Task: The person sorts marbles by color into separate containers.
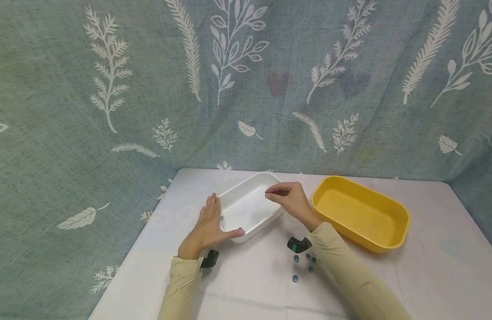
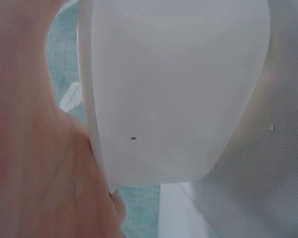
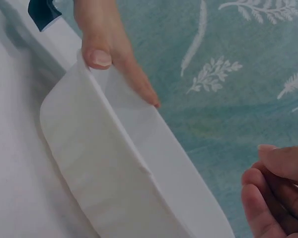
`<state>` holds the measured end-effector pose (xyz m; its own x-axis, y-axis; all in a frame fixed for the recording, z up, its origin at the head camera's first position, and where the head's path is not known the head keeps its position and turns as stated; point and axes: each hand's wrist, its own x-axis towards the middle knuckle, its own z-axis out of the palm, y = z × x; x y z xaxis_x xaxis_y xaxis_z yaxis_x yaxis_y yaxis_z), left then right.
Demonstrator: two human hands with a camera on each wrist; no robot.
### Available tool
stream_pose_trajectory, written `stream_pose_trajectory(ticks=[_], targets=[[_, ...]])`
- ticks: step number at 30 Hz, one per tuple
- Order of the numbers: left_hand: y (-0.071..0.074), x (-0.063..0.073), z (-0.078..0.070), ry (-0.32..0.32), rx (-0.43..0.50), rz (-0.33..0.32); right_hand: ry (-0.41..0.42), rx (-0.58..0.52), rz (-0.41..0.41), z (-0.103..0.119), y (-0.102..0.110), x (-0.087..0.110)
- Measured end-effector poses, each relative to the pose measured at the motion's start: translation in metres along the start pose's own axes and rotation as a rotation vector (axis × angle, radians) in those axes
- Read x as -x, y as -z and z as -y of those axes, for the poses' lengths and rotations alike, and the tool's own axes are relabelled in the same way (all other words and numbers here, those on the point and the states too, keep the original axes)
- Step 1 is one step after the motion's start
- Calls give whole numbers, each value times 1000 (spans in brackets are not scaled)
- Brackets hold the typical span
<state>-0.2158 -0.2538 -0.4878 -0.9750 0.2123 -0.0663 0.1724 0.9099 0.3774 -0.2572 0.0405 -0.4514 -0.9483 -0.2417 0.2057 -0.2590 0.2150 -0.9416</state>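
Note:
A white tray [image 1: 250,202] lies slantwise on the table. My left hand [image 1: 206,229] rests against its near left end, fingers straight along one rim and thumb stretched over the other. From the right wrist view, the left thumb [image 3: 98,58] lies on the tray's rim. A small green piece [image 1: 221,218] shows inside the tray by the left fingers. Over the tray's right side is my right hand [image 1: 290,199], its thumb and fingertips brought together. No object shows between those right fingertips [image 3: 253,191]. Several small dark blue pieces [image 1: 295,278] lie below the right wrist.
To the right stands a yellow tray [image 1: 362,213], close beside the right forearm. A white cloth covers the table [image 1: 246,284], and a patterned green-grey curtain [image 1: 230,129] hangs behind it. Each wrist carries a dark camera [image 1: 299,245].

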Motion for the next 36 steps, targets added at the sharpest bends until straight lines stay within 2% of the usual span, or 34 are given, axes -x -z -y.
stream_pose_trajectory(ticks=[5,12,25,30,36], targets=[[1,0,0,-8,-2,1,20,-13,-17,4,15,10],[4,2,-5,-9,11,19,-3,6,-58,10,43,31],[1,3,-3,-5,-5,20,83,102,-181,21,93,71],[2,2,-4,-12,-1,-1,117,177,-238,17,117,82],[3,2,-5,-10,-21,1,177,332,-297,12,150,95]])
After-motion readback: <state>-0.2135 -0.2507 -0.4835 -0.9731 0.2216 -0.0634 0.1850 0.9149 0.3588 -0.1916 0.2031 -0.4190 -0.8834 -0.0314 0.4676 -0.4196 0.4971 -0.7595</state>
